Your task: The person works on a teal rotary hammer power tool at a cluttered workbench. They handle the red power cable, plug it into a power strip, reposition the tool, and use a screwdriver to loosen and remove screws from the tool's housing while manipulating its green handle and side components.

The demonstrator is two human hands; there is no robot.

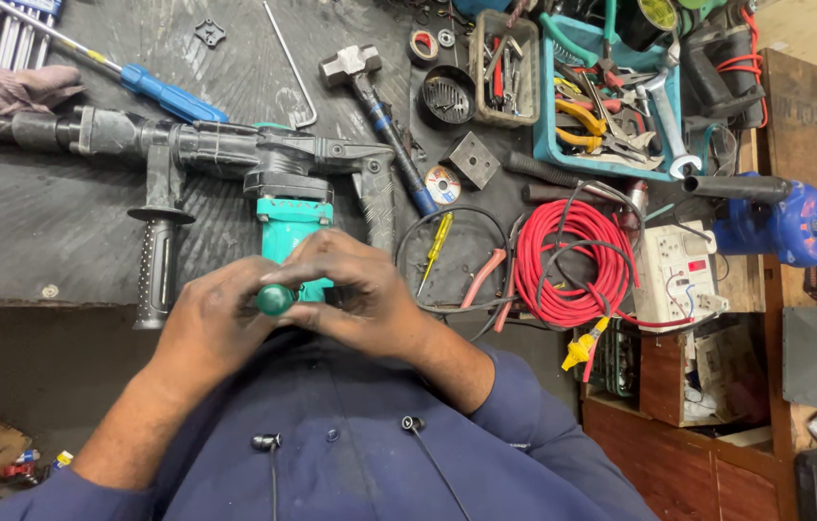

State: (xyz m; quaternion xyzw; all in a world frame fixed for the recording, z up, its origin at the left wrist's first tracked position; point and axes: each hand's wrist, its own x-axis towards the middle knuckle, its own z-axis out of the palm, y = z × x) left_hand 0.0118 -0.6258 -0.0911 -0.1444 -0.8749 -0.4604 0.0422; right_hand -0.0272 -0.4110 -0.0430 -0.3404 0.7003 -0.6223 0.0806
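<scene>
A large rotary hammer drill (pixel 235 154) lies on the dark workbench (pixel 51 232), with a black body, a teal motor housing (pixel 292 227) and a black side handle (pixel 157 256). My left hand (pixel 215 323) and my right hand (pixel 355 289) meet at the near end of the teal housing. Between them they grip a green round-ended handle (pixel 274 299), apparently a screwdriver pressed against the housing. Its shaft is hidden by my fingers.
A hammer (pixel 374 106), a blue-handled screwdriver (pixel 152 89) and a yellow tester screwdriver (pixel 435 249) lie on the bench. A red cable coil (pixel 563 265), a white power strip (pixel 674 275), a teal tool tray (pixel 611 96) and a blue grinder (pixel 785 217) sit to the right.
</scene>
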